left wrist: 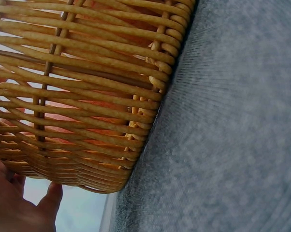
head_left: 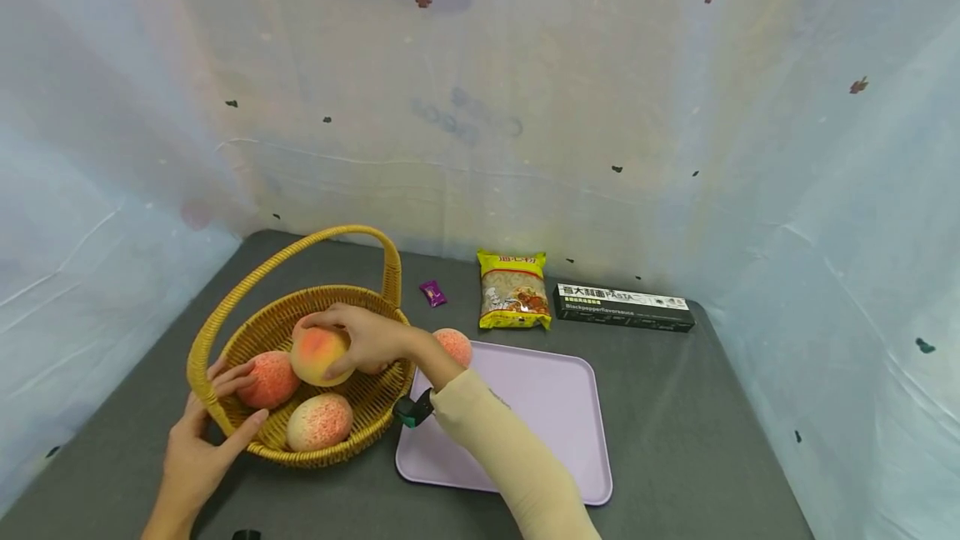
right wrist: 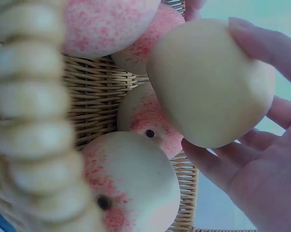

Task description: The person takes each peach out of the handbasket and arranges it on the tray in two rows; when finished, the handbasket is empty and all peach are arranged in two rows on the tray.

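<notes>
A yellow peach with an orange blush (head_left: 318, 354) is pinched between the thumb and fingers of my right hand (head_left: 367, 340), inside the opening of a wicker basket (head_left: 330, 458). In the right wrist view the held peach (right wrist: 210, 82) shows its plain pale side, with several speckled peaches around and below it. My left hand (head_left: 197, 448) grips the basket's near-left rim, fingers reaching over it onto a red peach (head_left: 268, 380). A pale, red-speckled peach (head_left: 320, 422) lies at the front of the basket. The left wrist view shows the basket's woven wall (left wrist: 87, 96) up close.
A lilac tray (head_left: 555, 407) lies right of the basket, partly under my right forearm, with another peach (head_left: 454, 345) at its far-left corner. Behind are a purple wrapped candy (head_left: 432, 293), a yellow food packet (head_left: 514, 290) and a black pasta box (head_left: 624, 307). The basket's tall handle (head_left: 277, 261) arches up.
</notes>
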Demonstrator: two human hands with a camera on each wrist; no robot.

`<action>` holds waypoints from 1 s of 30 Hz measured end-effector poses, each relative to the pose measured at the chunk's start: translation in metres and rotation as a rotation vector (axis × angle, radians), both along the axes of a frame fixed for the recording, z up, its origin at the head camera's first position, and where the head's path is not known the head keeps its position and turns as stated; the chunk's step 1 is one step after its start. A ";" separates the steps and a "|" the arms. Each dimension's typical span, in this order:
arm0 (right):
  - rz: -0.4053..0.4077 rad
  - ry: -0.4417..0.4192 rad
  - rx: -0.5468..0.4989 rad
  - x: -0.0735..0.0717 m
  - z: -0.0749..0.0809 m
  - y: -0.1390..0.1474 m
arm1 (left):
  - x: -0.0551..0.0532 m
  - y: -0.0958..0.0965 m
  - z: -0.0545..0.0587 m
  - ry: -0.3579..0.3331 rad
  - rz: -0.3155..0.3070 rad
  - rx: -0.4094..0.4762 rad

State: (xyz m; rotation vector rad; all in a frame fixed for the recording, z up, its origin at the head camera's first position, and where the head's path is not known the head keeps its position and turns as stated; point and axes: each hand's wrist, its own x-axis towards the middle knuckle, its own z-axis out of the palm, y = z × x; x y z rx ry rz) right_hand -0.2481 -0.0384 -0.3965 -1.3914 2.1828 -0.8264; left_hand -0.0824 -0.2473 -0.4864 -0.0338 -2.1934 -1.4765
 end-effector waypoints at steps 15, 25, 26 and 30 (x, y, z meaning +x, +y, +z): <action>-0.015 -0.034 -0.092 -0.005 0.000 0.014 | -0.007 -0.011 -0.017 0.025 -0.014 -0.005; -0.030 -0.082 -0.167 -0.007 0.006 0.029 | -0.006 -0.011 -0.015 0.008 -0.003 -0.009; -0.032 -0.089 -0.173 -0.008 0.006 0.031 | -0.006 -0.011 -0.016 0.005 -0.004 -0.009; -0.045 -0.144 -0.199 -0.008 0.006 0.039 | -0.005 -0.011 -0.017 -0.001 -0.004 -0.010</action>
